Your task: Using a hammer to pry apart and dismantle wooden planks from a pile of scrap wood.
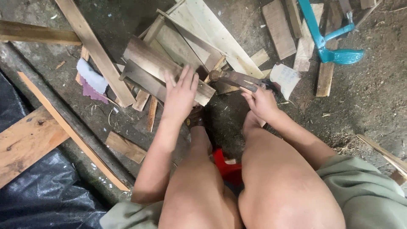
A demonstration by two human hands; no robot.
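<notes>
Wood board (167, 68) under my flat, spread left hand (181, 94); right hand (260, 101) wraps the hammer (233, 78) handle. I'd press firmly, fingers clear of the head.

There are no boxes, signs or screens here. The nearest thing to a label is a small torn scrap of white paper (285, 79) with tiny dark marks on it. It lies on the dirt floor just to the right of the hammer (234, 79), and its edges are curled and ragged.
</notes>
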